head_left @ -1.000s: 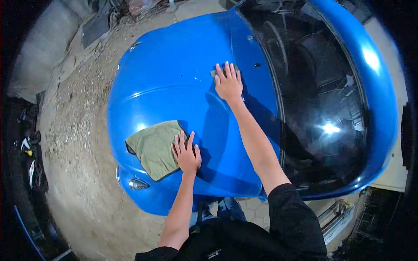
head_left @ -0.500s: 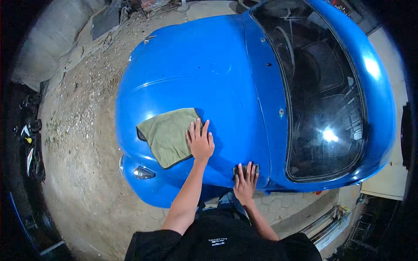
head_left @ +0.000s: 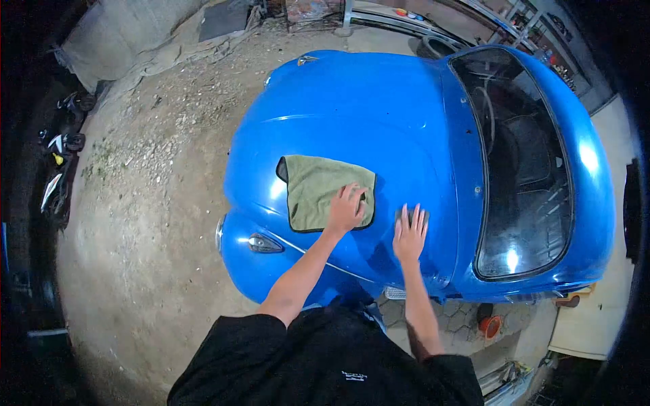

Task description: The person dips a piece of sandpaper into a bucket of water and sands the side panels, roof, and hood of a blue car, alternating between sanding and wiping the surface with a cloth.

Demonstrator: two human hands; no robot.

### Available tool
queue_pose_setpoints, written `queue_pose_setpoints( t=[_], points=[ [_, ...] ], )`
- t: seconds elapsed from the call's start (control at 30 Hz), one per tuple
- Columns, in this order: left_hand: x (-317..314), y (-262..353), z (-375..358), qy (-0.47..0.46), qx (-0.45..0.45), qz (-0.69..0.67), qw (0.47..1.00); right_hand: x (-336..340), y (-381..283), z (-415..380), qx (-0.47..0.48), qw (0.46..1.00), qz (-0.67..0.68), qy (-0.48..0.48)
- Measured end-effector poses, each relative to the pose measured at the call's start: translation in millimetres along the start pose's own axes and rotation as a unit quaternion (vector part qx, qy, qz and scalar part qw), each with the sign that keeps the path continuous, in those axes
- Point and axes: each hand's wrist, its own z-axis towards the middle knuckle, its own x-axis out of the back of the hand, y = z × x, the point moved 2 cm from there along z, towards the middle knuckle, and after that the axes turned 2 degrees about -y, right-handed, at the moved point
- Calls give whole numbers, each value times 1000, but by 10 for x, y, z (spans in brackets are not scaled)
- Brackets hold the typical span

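Closest to the camera is the person's black T-shirt point(head_left: 298, 362), with small white lettering across the chest. Both bare arms reach forward from it over the hood point(head_left: 338, 135) of a blue car. The right hand point(head_left: 409, 237) lies flat, its fingers stretched out and a little parted, on top of a small dark pad point(head_left: 426, 218). The pad rests on the hood near its close edge and is mostly covered; the fingers press over it rather than wrap around it. An orange bucket point(head_left: 491, 327) sits on the paving stones beside the car, to the right of that arm.

Slightly farther up and to the left, the left hand point(head_left: 345, 213) rests on the right part of a green cloth point(head_left: 318, 193) with dark edging. Its fingers are bent and slightly apart; whether they pinch the fabric cannot be told. The cloth lies spread on the hood, its upper left corner folded to show a dark underside. Near it, a chrome-trimmed lamp point(head_left: 265, 244) stands on the fender.

To the right of the hood is the car's dark windshield point(head_left: 525, 162). Beyond the car, a tyre point(head_left: 440, 49) lies near a metal rack point(head_left: 406, 21), and grey sheeting point(head_left: 135, 40) hangs past the gravelly ground point(head_left: 135, 223).
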Motion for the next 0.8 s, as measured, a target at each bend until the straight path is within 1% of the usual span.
queue_pose_setpoints(
  t=[0.07, 0.1, 0.13, 0.2, 0.27, 0.33, 0.4, 0.47, 0.53, 0.57, 0.67, 0.7, 0.73, 0.77, 0.8],
  points=[
    [66, 8, -27, 28, -33, 140, 989, 116, -87, -619, -7, 999, -17, -26],
    [7, -22, -54, 31, -25, 146, 988, -1, -10, -912, -29, 997, -40, -52],
    [-84, -73, -99, 33, -15, 152, 988, 109, -10, -1056, -49, 995, -26, -88],
    [-160, -135, -119, 27, 0, 155, 988, 209, 42, -955, -50, 992, -17, -111],
    [-157, -143, -112, 15, 15, 150, 989, 198, 178, -482, -65, 996, -21, -48],
    [-162, -129, -157, 10, 16, 145, 989, 27, 470, 253, -52, 996, -44, 49],
    [-165, -164, -120, 14, 21, 144, 989, -187, 634, 1057, -67, 992, -77, 68],
    [-154, -143, -109, 7, 49, 139, 989, -321, 438, 1642, -94, 987, -116, 63],
    [-142, -133, -103, -5, 74, 153, 986, -402, 22, 1643, 51, 997, -51, 18],
    [-160, -155, -112, 11, 81, 140, 987, -400, -83, 1666, 125, 992, -19, 0],
    [-189, -189, -110, 5, 95, 168, 981, -248, 161, 1607, 221, 966, 90, -96],
    [-192, -194, -101, -4, 103, 171, 980, -220, 337, 1806, 222, 966, 58, -119],
    [-199, -193, -100, -5, 108, 169, 980, -116, 418, 2192, 174, 971, -71, -148],
    [-194, -195, -92, -6, 109, 168, 980, -327, 729, 2432, 145, 989, -36, -15],
    [-179, -183, -89, -8, 108, 167, 980, -527, 959, 2763, 116, 992, -11, 56]
  ],
)
